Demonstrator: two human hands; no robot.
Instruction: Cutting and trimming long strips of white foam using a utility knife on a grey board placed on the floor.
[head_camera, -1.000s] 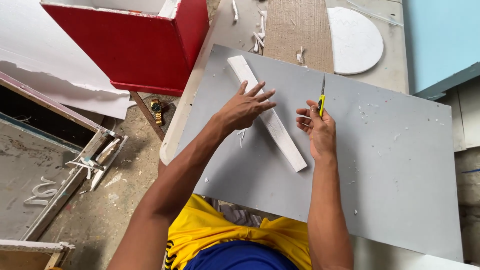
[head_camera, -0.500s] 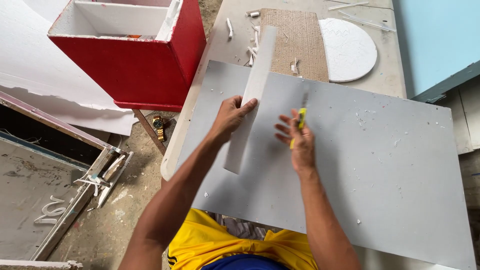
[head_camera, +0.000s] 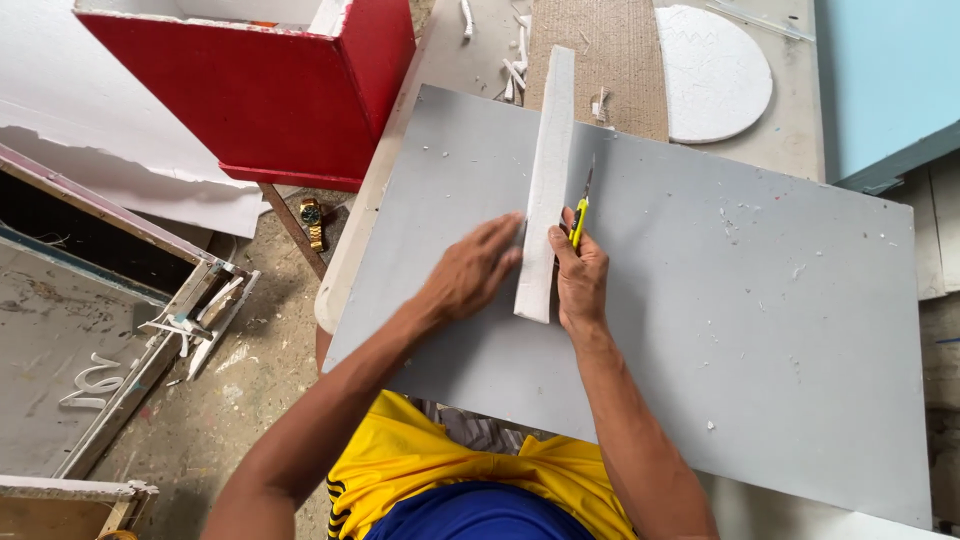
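Observation:
A long white foam strip (head_camera: 548, 170) lies lengthwise on a large grey board (head_camera: 760, 330), running away from me. My left hand (head_camera: 470, 275) rests flat on the board with its fingertips against the strip's near left edge. My right hand (head_camera: 580, 275) grips a yellow utility knife (head_camera: 580, 212), its blade pointing away from me along the strip's right edge.
A red box with a white inside (head_camera: 270, 90) stands at the upper left. Beyond the board lie a brown mat (head_camera: 620, 60), a white foam disc (head_camera: 712, 72) and foam scraps (head_camera: 515, 60). A light blue panel (head_camera: 885, 80) is at the upper right. A wristwatch (head_camera: 312, 215) lies on the floor.
The foam strip has swung from a diagonal to nearly straight away from me. My left hand moved to its left edge, and my right hand brought the knife against its right edge.

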